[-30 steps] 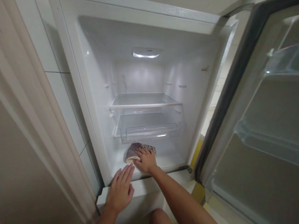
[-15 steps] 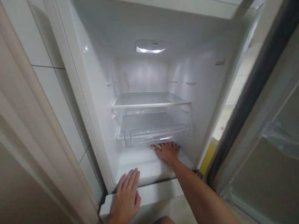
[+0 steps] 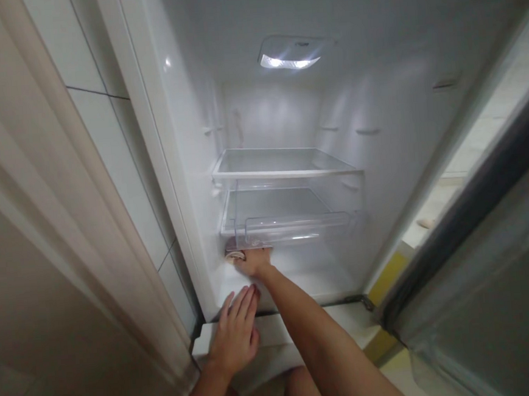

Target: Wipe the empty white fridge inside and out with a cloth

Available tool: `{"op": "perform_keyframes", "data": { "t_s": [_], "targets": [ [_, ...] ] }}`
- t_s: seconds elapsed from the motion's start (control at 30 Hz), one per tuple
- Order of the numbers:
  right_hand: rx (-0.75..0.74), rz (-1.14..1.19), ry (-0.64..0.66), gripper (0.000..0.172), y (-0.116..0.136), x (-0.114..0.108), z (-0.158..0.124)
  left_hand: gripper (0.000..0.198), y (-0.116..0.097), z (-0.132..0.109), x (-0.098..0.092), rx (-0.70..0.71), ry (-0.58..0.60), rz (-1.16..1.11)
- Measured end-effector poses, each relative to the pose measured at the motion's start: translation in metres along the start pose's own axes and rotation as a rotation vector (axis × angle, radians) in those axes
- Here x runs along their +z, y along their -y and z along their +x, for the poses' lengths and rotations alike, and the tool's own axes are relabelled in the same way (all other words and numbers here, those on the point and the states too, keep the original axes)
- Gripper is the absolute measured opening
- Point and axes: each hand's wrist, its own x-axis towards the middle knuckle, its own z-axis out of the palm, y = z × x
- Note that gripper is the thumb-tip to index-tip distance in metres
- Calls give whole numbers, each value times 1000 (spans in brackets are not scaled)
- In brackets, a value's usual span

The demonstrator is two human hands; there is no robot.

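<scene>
My right hand (image 3: 254, 262) reaches into the bottom of an open refrigerator (image 3: 307, 271), at the left side under the clear drawer. It presses a crumpled patterned cloth (image 3: 235, 256) against the floor near the left wall; part of the cloth and my fingertips are hidden behind the clear drawer front (image 3: 298, 227). My left hand (image 3: 238, 333) lies flat at the front ledge (image 3: 272, 330), its fingers stretched toward the inside, holding nothing. The right forearm passes just to the right of it.
Two glass shelves, an upper one (image 3: 284, 160) and a lower one (image 3: 278, 203), sit above the hands. A lit lamp (image 3: 289, 60) shines from the ceiling. The open door (image 3: 492, 302) stands on the right, a tiled wall (image 3: 109, 149) on the left. My knees show below.
My right hand has swept the cloth from the right side of the refrigerator floor to the left. My left hand stays on the ledge. The view has moved closer.
</scene>
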Motion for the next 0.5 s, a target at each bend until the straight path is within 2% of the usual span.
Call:
{"op": "perform_keyframes", "data": {
  "t_s": [0.1, 0.23, 0.37, 0.5],
  "targets": [
    [-87, 13, 7, 55, -2, -6, -32, 90, 1, 0, 3, 2, -20, -15],
    [-107, 11, 7, 55, -26, -18, -79, 89, 3, 1, 2, 24, -31, -23],
    [-11, -15, -15, 58, -71, -35, -114, 92, 5, 2, 0, 44, -58, -38],
    [187, -46, -77, 66, -124, -52, -130, 92, 5, 2, 1, 46, -73, -42]
  ]
}}
